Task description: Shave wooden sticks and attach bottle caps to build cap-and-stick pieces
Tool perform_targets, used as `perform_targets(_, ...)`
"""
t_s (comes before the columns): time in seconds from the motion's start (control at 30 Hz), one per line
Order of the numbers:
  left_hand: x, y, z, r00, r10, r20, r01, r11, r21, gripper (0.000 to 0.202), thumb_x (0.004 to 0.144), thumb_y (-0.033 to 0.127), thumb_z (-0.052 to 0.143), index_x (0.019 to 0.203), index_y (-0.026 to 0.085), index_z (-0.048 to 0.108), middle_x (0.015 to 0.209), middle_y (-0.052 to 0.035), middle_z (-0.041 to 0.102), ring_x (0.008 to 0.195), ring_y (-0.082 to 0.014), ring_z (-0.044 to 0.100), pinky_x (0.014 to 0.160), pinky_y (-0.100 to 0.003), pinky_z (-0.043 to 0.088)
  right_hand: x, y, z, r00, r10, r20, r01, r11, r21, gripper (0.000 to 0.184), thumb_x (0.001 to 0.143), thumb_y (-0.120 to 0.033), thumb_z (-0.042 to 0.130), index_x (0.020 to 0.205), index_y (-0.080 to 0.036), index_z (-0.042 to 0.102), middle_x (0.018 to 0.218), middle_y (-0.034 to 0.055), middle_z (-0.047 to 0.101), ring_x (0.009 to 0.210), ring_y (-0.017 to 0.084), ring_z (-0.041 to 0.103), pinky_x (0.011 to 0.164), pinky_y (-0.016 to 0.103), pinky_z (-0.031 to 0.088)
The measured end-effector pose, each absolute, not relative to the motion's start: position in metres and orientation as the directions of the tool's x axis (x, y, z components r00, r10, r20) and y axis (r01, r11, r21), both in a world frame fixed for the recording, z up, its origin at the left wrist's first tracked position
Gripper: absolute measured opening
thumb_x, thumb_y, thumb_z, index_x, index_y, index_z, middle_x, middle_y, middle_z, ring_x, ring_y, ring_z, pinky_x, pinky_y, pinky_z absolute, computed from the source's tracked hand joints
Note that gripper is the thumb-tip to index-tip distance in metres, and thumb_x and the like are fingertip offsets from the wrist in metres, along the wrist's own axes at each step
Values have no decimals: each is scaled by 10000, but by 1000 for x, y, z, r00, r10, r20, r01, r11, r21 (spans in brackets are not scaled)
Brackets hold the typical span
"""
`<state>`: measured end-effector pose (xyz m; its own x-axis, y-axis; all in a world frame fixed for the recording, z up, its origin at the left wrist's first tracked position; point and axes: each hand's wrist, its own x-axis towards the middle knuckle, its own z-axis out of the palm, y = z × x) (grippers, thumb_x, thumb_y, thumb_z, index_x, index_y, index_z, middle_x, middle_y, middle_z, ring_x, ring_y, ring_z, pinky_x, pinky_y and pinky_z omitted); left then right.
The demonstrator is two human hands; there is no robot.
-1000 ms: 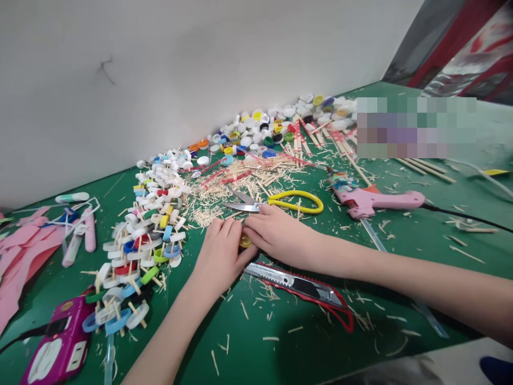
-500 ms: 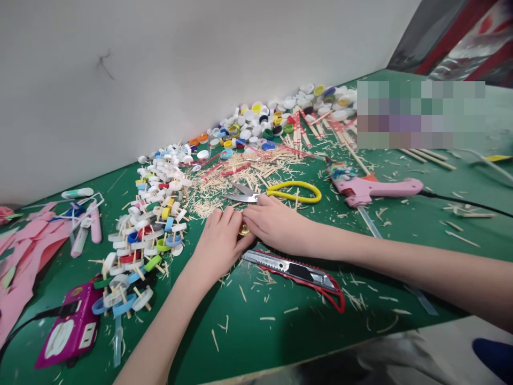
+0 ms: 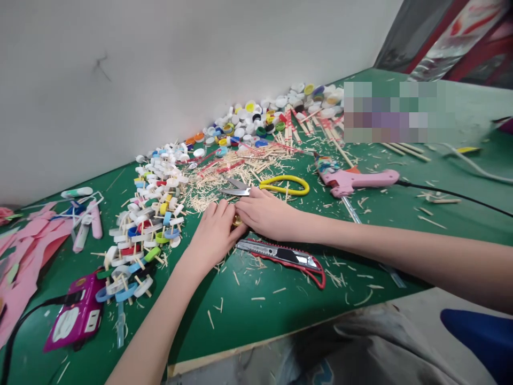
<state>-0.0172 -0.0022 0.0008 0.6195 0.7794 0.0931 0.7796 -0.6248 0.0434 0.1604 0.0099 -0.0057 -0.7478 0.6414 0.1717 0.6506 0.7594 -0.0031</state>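
your fingers are hiding most of a small yellow cap (image 3: 238,220); only a sliver is showing. your left hand (image 3: 211,238) and right hand (image 3: 262,214) are meeting over it, fingers curled and pinching it from both sides, just behind a knife (image 3: 280,254) on the table (image 3: 280,313).

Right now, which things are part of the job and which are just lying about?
In use: left hand, right hand, yellow cap between them.
Lying about: scissors, knife, glue gun, cap pile, power strip.
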Motion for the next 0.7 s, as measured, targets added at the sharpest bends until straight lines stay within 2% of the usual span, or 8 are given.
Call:
perform_targets(0.4, -16, 0, -2, 609, 772, 184, 793, -602, -95, 258, 945, 391, 414, 902, 162, 526, 919, -80, 507, 879, -250, 431, 808, -420, 429, 158, 8, -1, -696, 689, 200, 690, 719, -76, 320, 972, -190, 361, 777, -122, 605, 793, 59, 586, 700, 171, 382, 755, 358, 303)
perform_targets(0.7, -7, -7, 8, 586, 791, 177, 810, -581, -86, 223, 925, 333, 436, 918, 135, 539, 914, -97, 509, 892, -268, 432, 826, -440, 433, 157, 5, 0, -601, 768, 223, 747, 638, -187, 359, 988, -240, 329, 763, -145, 592, 785, 59, 598, 727, 174, 396, 763, 355, 316)
